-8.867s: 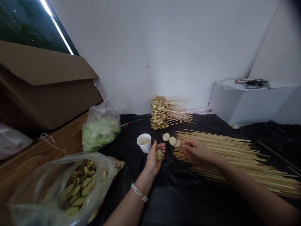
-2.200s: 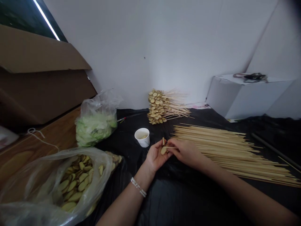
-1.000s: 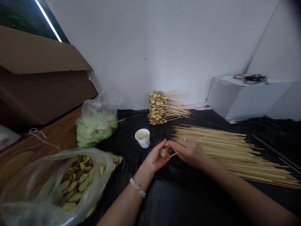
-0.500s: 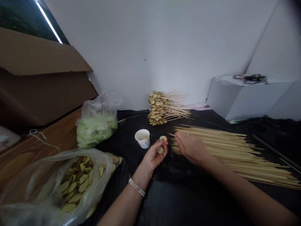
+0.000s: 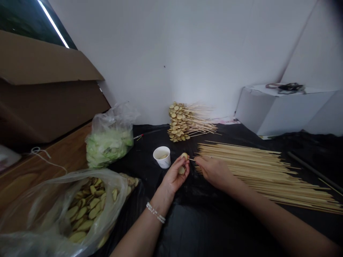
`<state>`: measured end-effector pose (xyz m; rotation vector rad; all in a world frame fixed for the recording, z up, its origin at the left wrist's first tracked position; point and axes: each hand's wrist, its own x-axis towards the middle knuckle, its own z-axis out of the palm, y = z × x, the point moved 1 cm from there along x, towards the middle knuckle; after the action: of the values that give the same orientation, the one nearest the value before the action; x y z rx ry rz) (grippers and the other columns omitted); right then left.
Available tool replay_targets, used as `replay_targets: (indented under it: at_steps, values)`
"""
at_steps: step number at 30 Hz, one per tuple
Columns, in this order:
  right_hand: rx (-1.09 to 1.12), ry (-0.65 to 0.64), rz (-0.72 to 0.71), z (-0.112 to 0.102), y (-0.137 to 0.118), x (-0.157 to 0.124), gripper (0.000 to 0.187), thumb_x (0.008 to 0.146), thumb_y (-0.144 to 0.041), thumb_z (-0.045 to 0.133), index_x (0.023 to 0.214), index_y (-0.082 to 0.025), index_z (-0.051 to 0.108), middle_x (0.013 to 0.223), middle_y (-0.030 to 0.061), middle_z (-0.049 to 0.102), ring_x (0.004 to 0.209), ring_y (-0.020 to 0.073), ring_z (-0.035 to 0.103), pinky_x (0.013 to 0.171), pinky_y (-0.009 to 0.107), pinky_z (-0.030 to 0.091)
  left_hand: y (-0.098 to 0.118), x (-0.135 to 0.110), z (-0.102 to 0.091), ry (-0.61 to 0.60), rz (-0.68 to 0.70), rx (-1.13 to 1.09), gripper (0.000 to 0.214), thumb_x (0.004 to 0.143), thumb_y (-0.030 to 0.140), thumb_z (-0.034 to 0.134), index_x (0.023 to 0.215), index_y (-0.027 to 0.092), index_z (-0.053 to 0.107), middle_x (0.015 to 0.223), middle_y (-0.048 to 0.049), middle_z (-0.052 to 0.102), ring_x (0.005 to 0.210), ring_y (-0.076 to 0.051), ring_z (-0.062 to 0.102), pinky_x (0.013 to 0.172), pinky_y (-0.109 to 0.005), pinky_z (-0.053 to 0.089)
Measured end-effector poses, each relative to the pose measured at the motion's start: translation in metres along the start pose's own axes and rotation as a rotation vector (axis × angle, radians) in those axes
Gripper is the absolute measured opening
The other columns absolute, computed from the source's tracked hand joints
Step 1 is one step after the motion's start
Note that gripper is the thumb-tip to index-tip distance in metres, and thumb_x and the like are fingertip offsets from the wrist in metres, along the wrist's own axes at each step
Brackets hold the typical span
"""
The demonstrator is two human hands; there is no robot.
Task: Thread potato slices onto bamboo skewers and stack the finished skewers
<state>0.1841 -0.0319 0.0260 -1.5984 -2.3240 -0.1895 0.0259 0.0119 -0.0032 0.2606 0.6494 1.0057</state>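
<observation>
My left hand (image 5: 174, 176) curls around two pale potato slices (image 5: 183, 162), one at the fingertips and one lower in the palm. My right hand (image 5: 213, 170) pinches a thin bamboo skewer (image 5: 192, 159) whose tip points at the upper slice. Both hands hover over black plastic sheeting (image 5: 203, 228). Just right of my right hand lies a wide spread of loose bamboo skewers (image 5: 257, 171).
A white paper cup (image 5: 162, 156) stands left of my hands. A stack of finished potato skewers (image 5: 184, 122) rests against the wall. Nearby are a bag of potato slices (image 5: 80, 210), a bag of green leaves (image 5: 109, 141), a cardboard box (image 5: 45, 85) and a white box (image 5: 284, 109).
My right hand dropped the angled skewer hold, drew back to the loose pile, and now points a skewer tip at the slice. My left hand lifted one slice to its fingertips.
</observation>
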Motion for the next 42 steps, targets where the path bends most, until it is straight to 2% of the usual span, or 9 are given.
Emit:
replay_targets:
  at_steps: [11, 22, 29, 36, 42]
  values:
    - [0.070, -0.052, 0.033, 0.0022, -0.0010, 0.0010, 0.025, 0.091, -0.016, 0.037, 0.098, -0.019, 0.061, 0.088, 0.0069, 0.068, 0.078, 0.0167, 0.060, 0.062, 0.026, 0.033, -0.0024, 0.0002, 0.0009, -0.001, 0.044, 0.023, 0.014, 0.077, 0.004, 0.063, 0.087, 0.012, 0.068, 0.089, -0.0064, 0.069, 0.071, -0.009, 0.065, 0.060, -0.013, 0.053]
    - [0.052, -0.100, 0.075, 0.0017, -0.0046, 0.0008, 0.022, 0.089, -0.014, 0.038, 0.089, -0.018, 0.060, 0.080, 0.0060, 0.068, 0.069, 0.0156, 0.060, 0.058, 0.026, 0.030, -0.0087, -0.0003, 0.0015, 0.026, 0.120, 0.103, 0.010, 0.072, 0.004, 0.068, 0.079, 0.011, 0.069, 0.081, -0.0051, 0.069, 0.069, -0.008, 0.064, 0.062, -0.013, 0.052]
    - [-0.051, -0.064, -0.002, 0.0043, -0.0068, -0.0016, 0.025, 0.084, -0.008, 0.041, 0.098, -0.017, 0.060, 0.089, 0.0075, 0.067, 0.073, 0.0180, 0.061, 0.058, 0.028, 0.030, -0.0090, -0.0026, 0.0043, 0.054, 0.115, 0.128, 0.009, 0.073, 0.003, 0.067, 0.078, 0.010, 0.068, 0.082, -0.0067, 0.069, 0.068, -0.009, 0.065, 0.060, -0.013, 0.052]
    - [0.007, -0.060, 0.061, 0.0059, -0.0028, 0.0010, 0.023, 0.092, -0.019, 0.036, 0.092, -0.019, 0.059, 0.083, 0.0059, 0.068, 0.068, 0.0164, 0.060, 0.056, 0.027, 0.029, -0.0093, -0.0022, 0.0041, 0.050, 0.080, 0.106, 0.006, 0.075, 0.009, 0.067, 0.081, 0.011, 0.067, 0.079, -0.0055, 0.069, 0.065, -0.008, 0.064, 0.057, -0.014, 0.052]
    - [0.100, 0.023, 0.056, 0.0057, 0.0021, 0.0018, 0.019, 0.094, -0.025, 0.039, 0.093, -0.017, 0.056, 0.085, 0.0070, 0.066, 0.077, 0.0169, 0.059, 0.063, 0.025, 0.032, -0.0050, 0.0005, 0.0031, 0.107, 0.170, 0.083, 0.004, 0.074, 0.008, 0.069, 0.076, 0.011, 0.067, 0.070, -0.0025, 0.066, 0.056, -0.005, 0.060, 0.053, -0.012, 0.050]
